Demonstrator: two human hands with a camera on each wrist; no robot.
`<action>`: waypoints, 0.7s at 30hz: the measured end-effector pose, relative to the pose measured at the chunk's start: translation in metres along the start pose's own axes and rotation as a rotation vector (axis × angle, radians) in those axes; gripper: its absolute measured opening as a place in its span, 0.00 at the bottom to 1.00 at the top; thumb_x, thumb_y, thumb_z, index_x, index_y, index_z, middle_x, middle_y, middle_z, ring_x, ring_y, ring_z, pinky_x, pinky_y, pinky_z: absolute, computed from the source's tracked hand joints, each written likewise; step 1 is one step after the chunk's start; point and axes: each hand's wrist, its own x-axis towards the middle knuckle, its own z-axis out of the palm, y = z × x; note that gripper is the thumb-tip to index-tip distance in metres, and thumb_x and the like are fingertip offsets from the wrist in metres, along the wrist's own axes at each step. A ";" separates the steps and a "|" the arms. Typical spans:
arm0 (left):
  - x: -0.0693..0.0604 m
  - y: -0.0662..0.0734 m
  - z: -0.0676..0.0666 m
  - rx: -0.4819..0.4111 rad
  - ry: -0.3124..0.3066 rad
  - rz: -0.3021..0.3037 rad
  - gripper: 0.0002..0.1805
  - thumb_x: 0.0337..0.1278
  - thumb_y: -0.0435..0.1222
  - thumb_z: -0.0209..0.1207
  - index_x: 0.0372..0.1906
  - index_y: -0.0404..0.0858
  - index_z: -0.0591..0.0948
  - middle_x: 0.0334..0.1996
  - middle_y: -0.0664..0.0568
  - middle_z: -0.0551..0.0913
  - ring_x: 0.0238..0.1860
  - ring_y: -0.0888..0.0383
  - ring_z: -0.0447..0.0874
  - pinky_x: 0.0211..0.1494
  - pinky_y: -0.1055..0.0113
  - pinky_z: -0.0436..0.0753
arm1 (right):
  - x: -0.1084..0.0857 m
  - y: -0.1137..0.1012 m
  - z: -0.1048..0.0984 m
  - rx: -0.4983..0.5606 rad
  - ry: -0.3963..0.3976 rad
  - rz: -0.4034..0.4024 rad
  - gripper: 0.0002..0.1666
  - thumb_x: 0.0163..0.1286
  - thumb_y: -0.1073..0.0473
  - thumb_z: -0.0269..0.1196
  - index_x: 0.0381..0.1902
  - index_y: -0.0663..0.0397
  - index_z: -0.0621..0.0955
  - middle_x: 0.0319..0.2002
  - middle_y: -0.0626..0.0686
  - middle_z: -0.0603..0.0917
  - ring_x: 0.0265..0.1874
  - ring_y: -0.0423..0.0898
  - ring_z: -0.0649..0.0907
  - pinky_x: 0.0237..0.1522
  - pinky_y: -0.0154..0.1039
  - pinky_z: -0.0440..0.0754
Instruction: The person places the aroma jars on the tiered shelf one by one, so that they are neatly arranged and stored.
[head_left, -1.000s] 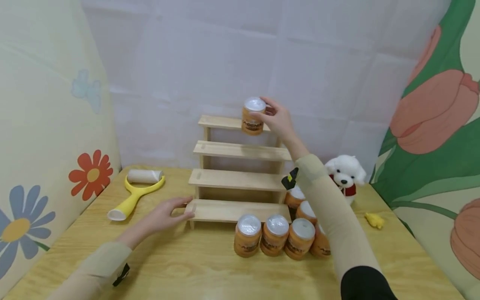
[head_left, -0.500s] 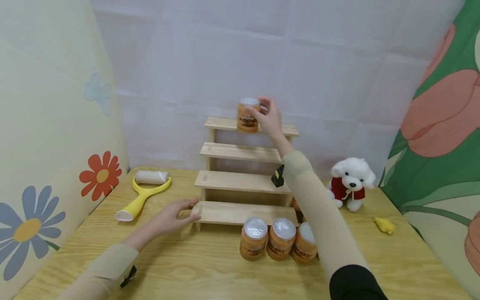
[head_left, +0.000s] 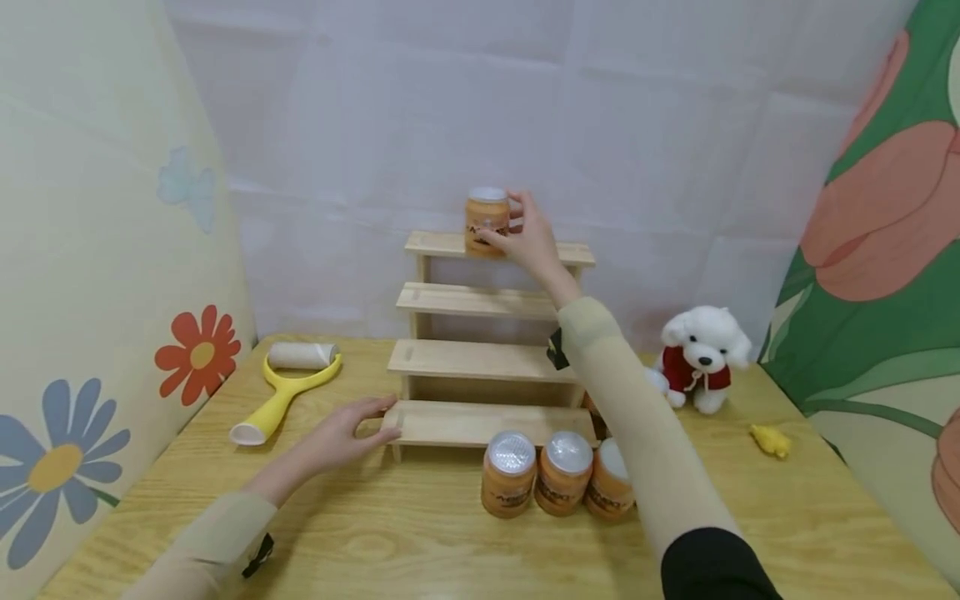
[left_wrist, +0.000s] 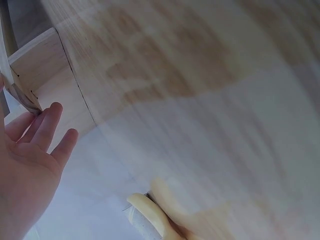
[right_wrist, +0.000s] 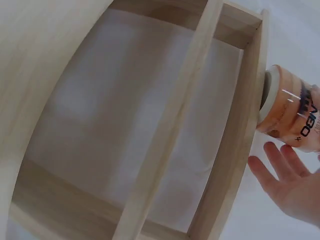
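Orange can [head_left: 487,227]: squat cylinder, shoulder narrowing to a rim, silver lid [head_left: 488,194]; upright at the top tier [head_left: 577,253], slightly left of its middle; whether its base bears on the board I cannot tell.
Right hand [head_left: 531,240]: clamped on the orange can, thumb across the front, fingers at its right side.
Left hand [head_left: 341,435]: thumb and fingers apart, fingertips touching the left end of the lowest tier [head_left: 442,423].
Standing cans [head_left: 564,473]: three side by side before the wooden step shelf [head_left: 480,358], matching orange with silver lids; others partly hidden by the right sleeve [head_left: 633,417].
Contents: opaque sides and lids conceal them.
Lettering: dark print, apparently ending "BO" in the right wrist view; on the standing cans, too small to read.
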 end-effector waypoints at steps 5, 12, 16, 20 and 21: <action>-0.003 -0.001 -0.003 0.008 0.001 -0.008 0.34 0.60 0.49 0.58 0.63 0.29 0.70 0.59 0.36 0.75 0.57 0.41 0.76 0.62 0.43 0.71 | -0.003 0.003 0.002 0.023 -0.090 0.003 0.51 0.58 0.54 0.68 0.73 0.45 0.54 0.54 0.61 0.74 0.48 0.54 0.80 0.48 0.41 0.83; -0.008 -0.001 -0.005 0.003 -0.009 -0.014 0.34 0.61 0.50 0.57 0.64 0.29 0.69 0.59 0.36 0.74 0.57 0.41 0.76 0.62 0.43 0.72 | -0.009 0.006 0.018 0.003 -0.039 0.001 0.52 0.59 0.50 0.68 0.74 0.45 0.52 0.55 0.59 0.75 0.50 0.52 0.81 0.52 0.36 0.81; -0.009 0.000 -0.008 -0.004 -0.021 -0.024 0.34 0.61 0.50 0.57 0.64 0.30 0.69 0.60 0.36 0.74 0.57 0.42 0.76 0.61 0.44 0.72 | -0.011 0.006 0.026 0.049 0.000 0.072 0.43 0.58 0.49 0.68 0.67 0.56 0.63 0.55 0.58 0.77 0.53 0.50 0.80 0.52 0.32 0.80; -0.007 0.001 -0.008 -0.005 -0.023 -0.021 0.35 0.61 0.50 0.57 0.64 0.30 0.68 0.60 0.36 0.74 0.57 0.42 0.76 0.61 0.44 0.73 | -0.011 0.005 0.029 0.068 0.021 0.096 0.36 0.58 0.49 0.68 0.58 0.61 0.70 0.54 0.58 0.79 0.52 0.48 0.80 0.52 0.31 0.80; -0.006 0.001 -0.008 -0.004 -0.022 -0.016 0.35 0.61 0.50 0.57 0.64 0.30 0.68 0.60 0.36 0.74 0.57 0.42 0.76 0.61 0.45 0.73 | -0.011 0.006 0.029 0.055 0.025 0.099 0.35 0.58 0.49 0.68 0.58 0.60 0.71 0.54 0.58 0.79 0.52 0.48 0.80 0.52 0.31 0.80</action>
